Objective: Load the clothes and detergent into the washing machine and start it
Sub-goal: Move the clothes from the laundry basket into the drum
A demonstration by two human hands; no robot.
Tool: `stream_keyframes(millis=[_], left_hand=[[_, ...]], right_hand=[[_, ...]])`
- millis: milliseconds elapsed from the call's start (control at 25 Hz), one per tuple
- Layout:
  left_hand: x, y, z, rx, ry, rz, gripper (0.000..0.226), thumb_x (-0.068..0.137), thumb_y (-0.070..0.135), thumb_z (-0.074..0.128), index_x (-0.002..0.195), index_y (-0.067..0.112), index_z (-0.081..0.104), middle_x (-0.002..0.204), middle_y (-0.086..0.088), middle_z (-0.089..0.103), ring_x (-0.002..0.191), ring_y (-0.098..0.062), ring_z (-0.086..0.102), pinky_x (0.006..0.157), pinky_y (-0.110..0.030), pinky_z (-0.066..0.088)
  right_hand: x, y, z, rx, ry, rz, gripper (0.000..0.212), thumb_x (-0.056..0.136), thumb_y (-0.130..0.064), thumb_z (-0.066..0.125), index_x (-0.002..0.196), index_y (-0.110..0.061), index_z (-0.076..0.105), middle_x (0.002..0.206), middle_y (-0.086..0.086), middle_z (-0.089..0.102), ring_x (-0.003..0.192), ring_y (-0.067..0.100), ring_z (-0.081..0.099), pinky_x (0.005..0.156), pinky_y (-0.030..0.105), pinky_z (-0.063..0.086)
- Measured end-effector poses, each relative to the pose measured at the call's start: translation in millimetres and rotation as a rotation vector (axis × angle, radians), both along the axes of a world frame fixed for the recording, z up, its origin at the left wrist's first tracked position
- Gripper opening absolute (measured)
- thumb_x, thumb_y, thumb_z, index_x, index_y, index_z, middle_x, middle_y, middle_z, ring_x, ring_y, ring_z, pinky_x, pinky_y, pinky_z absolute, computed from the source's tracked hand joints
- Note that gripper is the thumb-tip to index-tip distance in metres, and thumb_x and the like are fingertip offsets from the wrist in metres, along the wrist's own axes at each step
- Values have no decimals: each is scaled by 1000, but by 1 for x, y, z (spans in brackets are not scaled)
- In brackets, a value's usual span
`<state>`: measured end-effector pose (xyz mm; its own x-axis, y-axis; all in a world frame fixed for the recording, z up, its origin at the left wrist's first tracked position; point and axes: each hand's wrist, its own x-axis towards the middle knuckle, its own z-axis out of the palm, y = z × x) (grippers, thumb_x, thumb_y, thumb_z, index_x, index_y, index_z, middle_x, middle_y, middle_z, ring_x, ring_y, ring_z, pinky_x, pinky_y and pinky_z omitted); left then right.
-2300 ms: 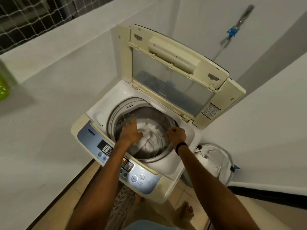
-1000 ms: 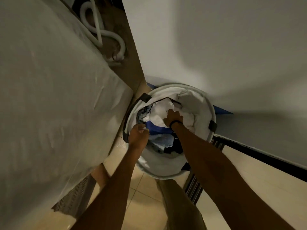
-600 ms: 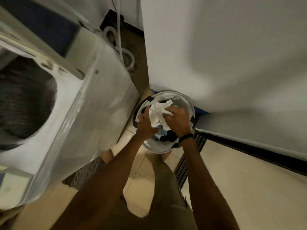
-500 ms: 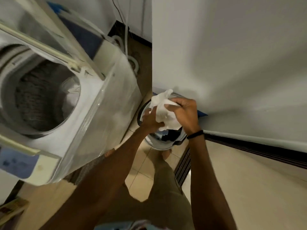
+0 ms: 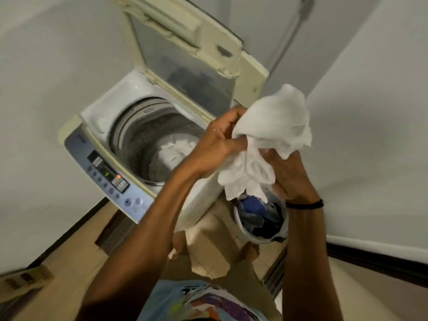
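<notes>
While the left hand and right hand clutch a white garment over the basket, the washing machine stands open.

The white garment is soft, matt, crumpled cloth. At its nine o'clock, the washing machine has a top of smooth, glossy white plastic. Its drum looks like dull grey metal, with more matt white cloth inside. The lid is yellowed plastic around a smoky, translucent pane. The control panel is glossy pale-blue plastic. The floor tiles are smooth and faintly shiny, and the walls are matt.
</notes>
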<state>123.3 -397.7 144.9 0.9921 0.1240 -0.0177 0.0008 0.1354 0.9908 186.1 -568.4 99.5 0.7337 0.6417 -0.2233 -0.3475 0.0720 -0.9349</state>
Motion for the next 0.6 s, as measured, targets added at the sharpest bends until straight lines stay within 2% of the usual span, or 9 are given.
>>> stream_keyframes(millis=[80, 200, 240, 280, 320, 360, 440, 520, 600], left_hand=[[-26, 62, 24, 52, -75, 12, 56, 83, 3, 70, 129, 23, 46, 127, -7, 55, 118, -24, 55, 94, -39, 50], [-55, 138, 24, 297, 87, 34, 86, 79, 24, 81, 146, 32, 28, 149, 1, 42, 134, -14, 46, 106, -28, 45], [-62, 159, 18, 352, 135, 68, 89, 77, 27, 84, 148, 30, 30, 149, 5, 43, 134, -8, 47, 106, -26, 45], [-65, 175, 9, 368, 158, 132, 84, 76, 28, 85, 146, 26, 38, 145, 7, 50, 128, -3, 52, 103, -24, 46], [-65, 188, -1, 374, 170, 223, 69, 78, 27, 84, 138, 24, 49, 136, 9, 58, 117, 3, 58, 97, -20, 49], [-66, 200, -11, 391, 175, 318, 53, 80, 26, 81, 127, 23, 58, 124, 9, 64, 105, 7, 62, 90, -19, 51], [-66, 228, -36, 413, 228, 444, 38, 79, 24, 78, 115, 27, 65, 113, 6, 69, 99, -3, 66, 87, -29, 54], [-68, 255, -68, 402, 357, 448, 43, 74, 24, 78, 115, 30, 65, 117, 6, 69, 106, -13, 64, 92, -34, 53], [-70, 271, -98, 405, 471, 425, 56, 69, 28, 77, 124, 26, 65, 125, 6, 66, 113, -16, 62, 96, -37, 51]], right_hand=[[-6, 56, 47, 24, -33, -67, 70, 76, -35, 80, 127, 1, 49, 122, 20, 59, 109, 32, 62, 97, 51, 49], [-8, 126, 91, 212, -36, -46, 33, 87, -12, 68, 117, -5, 57, 105, 5, 70, 99, 17, 67, 83, 29, 56], [-10, 151, 97, 251, 30, -33, 33, 87, -7, 67, 119, -3, 58, 105, 3, 73, 101, 13, 68, 78, 23, 56], [-13, 173, 102, 289, 101, -38, 39, 87, -7, 67, 123, 1, 57, 115, 9, 70, 110, 17, 65, 78, 23, 56], [-15, 195, 102, 308, 100, -47, 44, 87, -12, 67, 126, 3, 54, 125, 16, 63, 120, 23, 58, 84, 27, 55], [-17, 215, 97, 283, 39, -54, 50, 83, -19, 71, 125, 1, 53, 126, 18, 60, 121, 29, 55, 90, 33, 54], [-23, 249, 80, 156, -114, -92, 55, 75, -20, 79, 122, 1, 58, 119, 13, 65, 113, 29, 61, 98, 47, 51], [-27, 275, 49, -3, -196, -145, 54, 75, -17, 75, 124, -4, 60, 121, 9, 68, 111, 25, 65, 97, 51, 52], [-27, 291, 7, -150, -288, -106, 61, 72, -24, 77, 128, -11, 57, 125, 6, 66, 114, 22, 64, 97, 52, 51]])
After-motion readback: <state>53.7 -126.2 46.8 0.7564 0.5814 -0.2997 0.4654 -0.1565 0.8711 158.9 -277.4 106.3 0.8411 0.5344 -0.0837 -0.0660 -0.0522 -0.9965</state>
